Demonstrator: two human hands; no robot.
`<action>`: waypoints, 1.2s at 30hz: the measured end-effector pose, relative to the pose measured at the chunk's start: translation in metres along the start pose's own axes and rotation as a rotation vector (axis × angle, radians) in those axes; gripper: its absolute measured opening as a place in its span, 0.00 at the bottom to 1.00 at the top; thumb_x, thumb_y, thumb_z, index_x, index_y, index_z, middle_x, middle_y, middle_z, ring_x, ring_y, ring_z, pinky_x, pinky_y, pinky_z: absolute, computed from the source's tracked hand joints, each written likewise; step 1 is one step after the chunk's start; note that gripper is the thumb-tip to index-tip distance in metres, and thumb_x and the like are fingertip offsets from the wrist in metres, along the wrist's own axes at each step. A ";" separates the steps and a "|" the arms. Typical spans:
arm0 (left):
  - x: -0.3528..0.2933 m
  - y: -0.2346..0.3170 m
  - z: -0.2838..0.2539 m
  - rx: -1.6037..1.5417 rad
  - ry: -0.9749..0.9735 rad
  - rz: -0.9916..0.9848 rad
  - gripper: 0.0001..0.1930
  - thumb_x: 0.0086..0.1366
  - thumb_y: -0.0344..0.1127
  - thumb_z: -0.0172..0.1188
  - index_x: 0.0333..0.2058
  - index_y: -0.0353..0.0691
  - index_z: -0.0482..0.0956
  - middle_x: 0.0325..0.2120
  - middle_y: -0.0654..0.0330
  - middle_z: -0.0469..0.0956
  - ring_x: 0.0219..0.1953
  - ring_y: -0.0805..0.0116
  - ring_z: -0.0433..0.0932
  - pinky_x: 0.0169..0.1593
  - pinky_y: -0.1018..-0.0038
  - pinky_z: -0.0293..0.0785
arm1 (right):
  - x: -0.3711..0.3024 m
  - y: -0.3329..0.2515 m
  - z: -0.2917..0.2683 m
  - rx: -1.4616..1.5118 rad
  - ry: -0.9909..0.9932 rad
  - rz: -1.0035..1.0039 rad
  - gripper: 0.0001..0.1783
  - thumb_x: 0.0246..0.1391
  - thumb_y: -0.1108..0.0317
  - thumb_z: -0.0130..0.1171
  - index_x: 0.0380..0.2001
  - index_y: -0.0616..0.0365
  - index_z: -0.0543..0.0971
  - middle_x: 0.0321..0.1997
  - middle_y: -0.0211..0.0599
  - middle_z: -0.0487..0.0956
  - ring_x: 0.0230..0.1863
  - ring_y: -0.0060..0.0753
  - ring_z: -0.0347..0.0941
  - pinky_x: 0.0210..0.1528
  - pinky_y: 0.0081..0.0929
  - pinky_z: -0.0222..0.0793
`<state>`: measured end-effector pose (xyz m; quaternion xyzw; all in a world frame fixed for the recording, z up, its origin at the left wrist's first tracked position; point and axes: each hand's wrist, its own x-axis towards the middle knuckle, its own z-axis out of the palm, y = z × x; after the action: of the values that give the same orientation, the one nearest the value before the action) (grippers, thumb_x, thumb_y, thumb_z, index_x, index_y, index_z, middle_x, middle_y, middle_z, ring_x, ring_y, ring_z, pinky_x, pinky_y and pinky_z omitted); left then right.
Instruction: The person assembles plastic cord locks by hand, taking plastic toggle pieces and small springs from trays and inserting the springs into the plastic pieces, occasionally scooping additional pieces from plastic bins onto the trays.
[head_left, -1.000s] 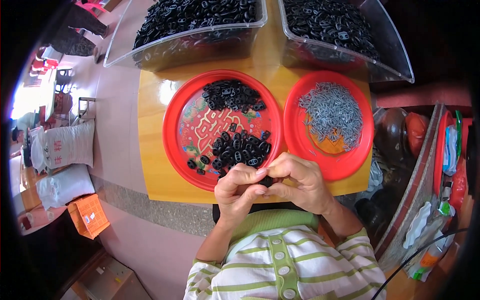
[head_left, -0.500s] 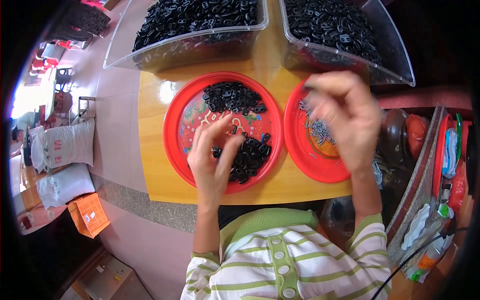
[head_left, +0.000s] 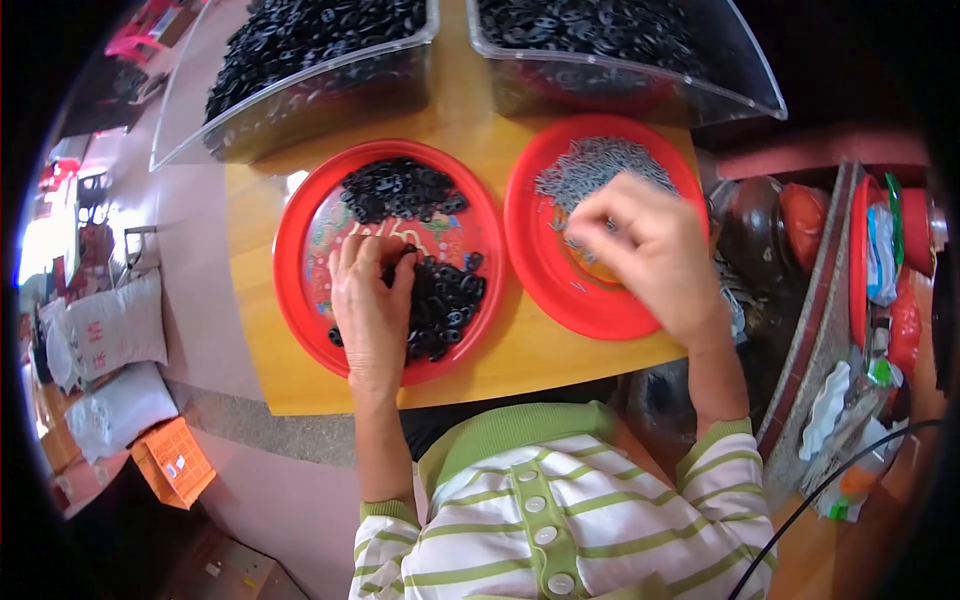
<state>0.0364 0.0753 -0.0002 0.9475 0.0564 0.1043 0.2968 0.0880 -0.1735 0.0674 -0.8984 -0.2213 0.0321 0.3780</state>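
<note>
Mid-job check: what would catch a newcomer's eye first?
Probably the two bright red trays, side by side on the yellow table: black pieces in the left one, grey pins in the right. The left hand is over the first, the right hand over the second. Two clear bins of black pieces stand beyond.

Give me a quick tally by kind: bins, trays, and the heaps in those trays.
Clear plastic bins filled with small black parts: 2
Round red plastic trays: 2
Heaps of small black parts in the left tray: 2
Heap of thin grey pins in the right tray: 1
Total: 7
</note>
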 end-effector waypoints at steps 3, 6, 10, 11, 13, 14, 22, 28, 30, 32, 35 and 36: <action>0.003 -0.004 0.007 -0.075 -0.032 -0.011 0.07 0.50 0.24 0.62 0.30 0.33 0.76 0.34 0.52 0.74 0.39 0.51 0.71 0.44 0.61 0.68 | -0.033 0.017 0.014 -0.029 -0.167 0.086 0.05 0.50 0.70 0.59 0.26 0.59 0.74 0.27 0.39 0.74 0.30 0.45 0.73 0.31 0.37 0.68; 0.003 0.002 0.008 -0.082 -0.018 0.021 0.07 0.52 0.24 0.62 0.31 0.33 0.76 0.28 0.56 0.74 0.31 0.61 0.75 0.37 0.72 0.72 | -0.049 0.024 0.021 -0.115 -0.147 0.095 0.06 0.49 0.69 0.59 0.26 0.59 0.74 0.28 0.39 0.73 0.31 0.45 0.74 0.30 0.40 0.68; -0.004 0.016 0.003 -0.200 0.004 0.000 0.07 0.52 0.21 0.60 0.30 0.33 0.73 0.30 0.55 0.75 0.38 0.57 0.74 0.42 0.68 0.70 | -0.060 0.034 0.035 -0.202 -0.078 0.036 0.05 0.48 0.71 0.61 0.27 0.60 0.76 0.28 0.39 0.73 0.28 0.44 0.73 0.30 0.37 0.68; -0.009 0.018 0.001 -0.259 0.046 0.029 0.06 0.54 0.20 0.59 0.31 0.33 0.72 0.30 0.56 0.76 0.37 0.61 0.76 0.41 0.71 0.72 | -0.061 0.035 0.036 -0.179 -0.076 0.021 0.05 0.49 0.71 0.60 0.27 0.60 0.75 0.28 0.40 0.73 0.29 0.46 0.73 0.31 0.38 0.68; -0.019 0.023 0.001 -0.590 0.038 -0.089 0.06 0.56 0.18 0.57 0.32 0.33 0.72 0.30 0.57 0.77 0.35 0.65 0.77 0.40 0.74 0.73 | -0.059 0.034 0.038 -0.205 -0.078 0.015 0.05 0.49 0.71 0.59 0.28 0.60 0.74 0.28 0.40 0.73 0.30 0.46 0.73 0.30 0.39 0.68; -0.024 0.026 0.000 -0.923 0.010 -0.214 0.06 0.58 0.17 0.56 0.33 0.33 0.71 0.30 0.58 0.78 0.34 0.70 0.78 0.39 0.77 0.74 | -0.058 0.032 0.039 -0.225 -0.090 0.024 0.05 0.49 0.71 0.59 0.28 0.60 0.74 0.28 0.40 0.72 0.31 0.46 0.73 0.30 0.40 0.68; -0.051 0.034 -0.009 -1.420 -0.098 -0.382 0.08 0.59 0.19 0.57 0.38 0.30 0.72 0.32 0.49 0.80 0.32 0.67 0.81 0.40 0.75 0.79 | -0.049 0.026 0.037 -0.325 -0.194 -0.008 0.04 0.46 0.76 0.54 0.26 0.61 0.70 0.31 0.44 0.72 0.35 0.47 0.73 0.34 0.42 0.69; -0.064 0.034 -0.010 -1.612 -0.165 -0.354 0.05 0.61 0.19 0.55 0.34 0.33 0.69 0.36 0.48 0.78 0.37 0.65 0.80 0.42 0.72 0.77 | -0.058 0.012 0.029 -0.017 -0.122 0.113 0.06 0.45 0.78 0.55 0.26 0.62 0.68 0.26 0.44 0.73 0.27 0.50 0.72 0.29 0.40 0.67; -0.070 0.035 -0.008 -1.619 -0.188 -0.324 0.05 0.60 0.19 0.55 0.34 0.34 0.69 0.35 0.49 0.78 0.36 0.66 0.79 0.43 0.72 0.76 | -0.063 0.017 0.034 -0.019 -0.089 0.101 0.06 0.46 0.78 0.56 0.29 0.63 0.69 0.26 0.44 0.74 0.27 0.47 0.74 0.28 0.38 0.68; -0.075 0.035 -0.007 -1.629 -0.208 -0.341 0.05 0.60 0.19 0.56 0.34 0.33 0.71 0.34 0.52 0.78 0.35 0.69 0.79 0.42 0.74 0.76 | -0.066 0.015 0.040 0.146 0.005 0.159 0.08 0.48 0.78 0.57 0.34 0.63 0.72 0.27 0.43 0.75 0.27 0.43 0.75 0.28 0.36 0.69; -0.082 0.034 -0.004 -1.629 -0.224 -0.339 0.05 0.59 0.20 0.58 0.34 0.33 0.72 0.33 0.53 0.78 0.33 0.71 0.78 0.40 0.76 0.74 | -0.072 0.012 0.038 0.096 0.002 0.140 0.08 0.49 0.77 0.58 0.34 0.63 0.75 0.27 0.43 0.76 0.28 0.38 0.76 0.28 0.32 0.70; -0.083 0.034 -0.003 -1.662 -0.231 -0.348 0.06 0.58 0.21 0.58 0.34 0.34 0.73 0.33 0.54 0.77 0.32 0.72 0.77 0.39 0.77 0.74 | -0.073 0.010 0.037 0.079 -0.015 0.139 0.06 0.48 0.77 0.58 0.33 0.63 0.75 0.27 0.43 0.76 0.28 0.38 0.76 0.28 0.31 0.71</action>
<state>-0.0438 0.0350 0.0077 0.4047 0.0755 -0.0326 0.9107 0.0177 -0.1859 0.0262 -0.8957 -0.1597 0.0738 0.4084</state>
